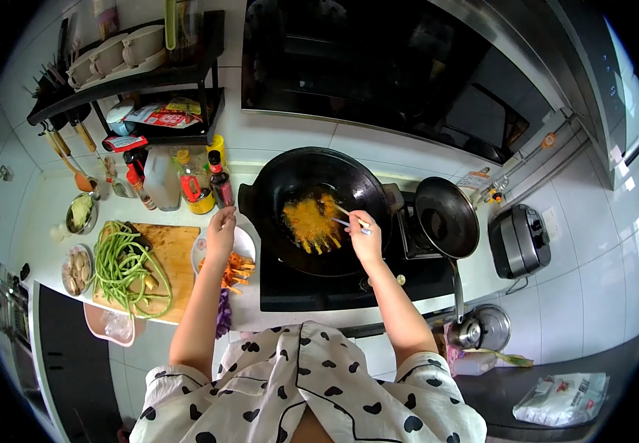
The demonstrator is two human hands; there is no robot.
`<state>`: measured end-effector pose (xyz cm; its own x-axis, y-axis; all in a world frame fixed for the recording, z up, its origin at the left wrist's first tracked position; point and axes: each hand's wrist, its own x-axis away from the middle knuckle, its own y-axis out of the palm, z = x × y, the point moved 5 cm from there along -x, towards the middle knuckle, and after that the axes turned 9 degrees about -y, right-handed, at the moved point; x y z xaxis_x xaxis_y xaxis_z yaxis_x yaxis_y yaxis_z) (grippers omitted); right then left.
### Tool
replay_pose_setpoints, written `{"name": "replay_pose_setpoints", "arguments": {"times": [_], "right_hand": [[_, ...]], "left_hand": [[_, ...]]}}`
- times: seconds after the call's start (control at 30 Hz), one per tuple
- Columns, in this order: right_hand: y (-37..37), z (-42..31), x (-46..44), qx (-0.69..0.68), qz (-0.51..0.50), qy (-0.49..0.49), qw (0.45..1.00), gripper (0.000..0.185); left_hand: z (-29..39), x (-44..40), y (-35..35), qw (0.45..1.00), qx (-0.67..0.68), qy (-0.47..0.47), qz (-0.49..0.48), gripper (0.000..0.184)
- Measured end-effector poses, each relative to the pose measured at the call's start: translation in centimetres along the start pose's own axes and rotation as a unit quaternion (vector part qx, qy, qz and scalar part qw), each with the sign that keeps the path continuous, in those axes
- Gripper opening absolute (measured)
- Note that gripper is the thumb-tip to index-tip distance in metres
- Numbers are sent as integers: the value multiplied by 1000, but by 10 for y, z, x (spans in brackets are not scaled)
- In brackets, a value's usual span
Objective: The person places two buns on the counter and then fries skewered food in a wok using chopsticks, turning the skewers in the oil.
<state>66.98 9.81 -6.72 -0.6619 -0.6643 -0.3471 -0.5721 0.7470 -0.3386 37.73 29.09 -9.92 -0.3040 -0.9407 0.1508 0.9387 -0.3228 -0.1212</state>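
A large black wok (pixel 319 166) stands on the stove, with orange-yellow strips of food (pixel 311 221) frying in bubbling oil. My right hand (pixel 364 238) is over the wok's right side, its fingers wrapped round a pair of chopsticks (pixel 342 214) whose tips reach the food. Left of the wok, my left hand (pixel 222 225) hovers above a white plate (pixel 244 242) that bears orange strips (pixel 237 270). Its fingers are drawn together; whether they hold anything is too small to tell. My left forearm hides part of the plate.
Long green beans (pixel 124 262) lie on a wooden cutting board (pixel 181 244) at the left. Bottles (pixel 220 181) stand behind the plate. A frying pan (pixel 446 216) sits right of the wok, its handle pointing towards the front edge. A black appliance (pixel 519 242) is farther right.
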Motion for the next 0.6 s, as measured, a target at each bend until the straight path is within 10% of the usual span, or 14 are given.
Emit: {"name": "replay_pose_setpoints", "arguments": {"times": [0.6], "right_hand": [[-18, 0, 4, 110, 54, -33, 992, 17]], "left_hand": [[-3, -2, -4, 1000, 14, -2, 2, 27]]}}
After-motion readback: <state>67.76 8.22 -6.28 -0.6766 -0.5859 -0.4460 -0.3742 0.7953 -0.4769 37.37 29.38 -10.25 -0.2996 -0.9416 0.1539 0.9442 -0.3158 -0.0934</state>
